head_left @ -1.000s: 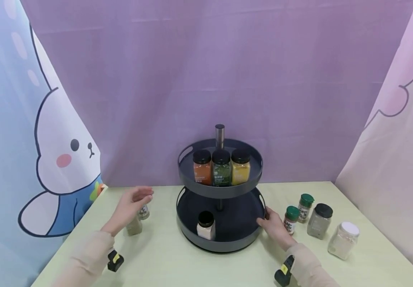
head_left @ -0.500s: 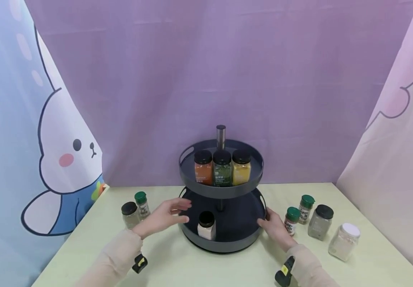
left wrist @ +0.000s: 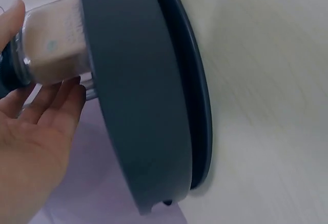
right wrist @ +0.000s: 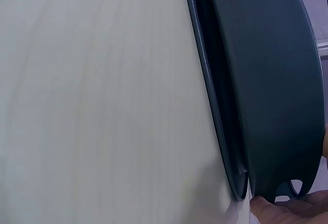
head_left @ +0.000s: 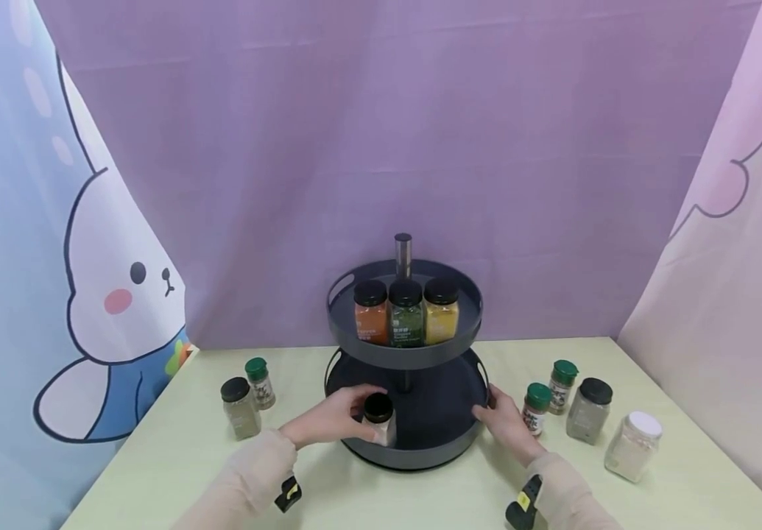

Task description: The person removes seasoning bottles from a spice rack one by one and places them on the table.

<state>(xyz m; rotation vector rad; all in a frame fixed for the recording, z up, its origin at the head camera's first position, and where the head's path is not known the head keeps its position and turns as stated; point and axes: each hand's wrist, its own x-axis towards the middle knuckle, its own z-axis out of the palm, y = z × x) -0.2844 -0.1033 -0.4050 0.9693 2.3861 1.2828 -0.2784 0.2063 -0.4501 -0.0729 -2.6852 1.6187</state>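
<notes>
A dark two-tier round rack (head_left: 403,458) stands mid-table with a metal post. On its lower tray, near the front left, sits a square spice jar (head_left: 386,429) with a black lid and pale contents. My left hand (head_left: 336,418) curls round this jar, thumb in front and fingers behind; in the left wrist view the fingers lie along the jar's (left wrist: 56,39) side. My right hand (head_left: 508,423) grips the lower tray's right rim at the handle cutout, its thumb (right wrist: 264,208) at the edge. Orange (head_left: 371,324), green (head_left: 407,324) and yellow (head_left: 441,322) jars stand on the upper tray.
To the left stand a black-lidded jar (head_left: 241,416) and a green-capped shaker (head_left: 261,386). On the right are two green-capped shakers (head_left: 534,416), a grey black-lidded jar (head_left: 588,416) and a white-lidded jar (head_left: 632,449). A purple curtain (head_left: 420,147) hangs behind the table.
My left hand has moved right, from over the left-hand jars to round the pale jar on the lower tray. The right hand stays at the rim, and the rack has not turned.
</notes>
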